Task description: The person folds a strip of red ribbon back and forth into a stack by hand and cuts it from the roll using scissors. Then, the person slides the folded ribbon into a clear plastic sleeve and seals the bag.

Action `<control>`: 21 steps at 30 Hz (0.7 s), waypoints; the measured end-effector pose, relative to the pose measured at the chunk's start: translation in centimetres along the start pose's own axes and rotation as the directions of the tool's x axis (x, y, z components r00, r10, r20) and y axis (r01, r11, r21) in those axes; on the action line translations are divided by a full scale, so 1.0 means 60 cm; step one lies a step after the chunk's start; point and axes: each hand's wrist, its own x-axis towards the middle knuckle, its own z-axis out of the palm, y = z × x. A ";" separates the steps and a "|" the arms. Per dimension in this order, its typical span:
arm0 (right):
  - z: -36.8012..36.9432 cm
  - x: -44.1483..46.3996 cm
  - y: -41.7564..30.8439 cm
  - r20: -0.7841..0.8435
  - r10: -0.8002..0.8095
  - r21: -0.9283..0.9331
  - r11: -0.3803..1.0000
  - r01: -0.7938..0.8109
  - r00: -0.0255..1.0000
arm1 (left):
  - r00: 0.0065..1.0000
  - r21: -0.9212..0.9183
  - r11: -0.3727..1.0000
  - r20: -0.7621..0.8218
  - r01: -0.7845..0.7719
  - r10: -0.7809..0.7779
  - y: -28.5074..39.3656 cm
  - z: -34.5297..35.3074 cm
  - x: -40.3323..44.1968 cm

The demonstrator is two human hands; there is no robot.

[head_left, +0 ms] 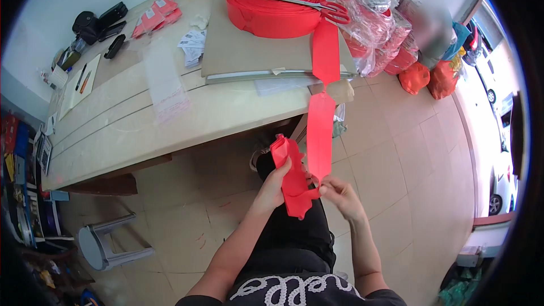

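Note:
A large roll of red ribbon point(272, 20) lies on a flat grey box point(255, 59) on the table, with open-bladed scissors point(328, 11) on top of it. From the roll a red strip point(320, 127), pinched at intervals, hangs over the table edge down to my hands. My left hand point(274, 186) is closed round a folded red stack point(293, 178) above my lap. Just right of it, my right hand point(340, 195) pinches the strip's narrow neck between thumb and fingers.
On the long table point(113, 130) are red packets point(156, 17), papers point(194, 45), a notebook point(82, 88) and black cases. A grey stool point(96, 246) stands lower left. Plastic-wrapped red bundles point(377, 39) and red bags point(413, 77) are at the right.

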 end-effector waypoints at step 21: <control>0.008 0.216 -0.037 0.399 0.136 -0.108 0.989 -0.101 0.907 | 0.981 0.037 0.982 0.050 0.187 -0.189 0.007 0.009 -0.020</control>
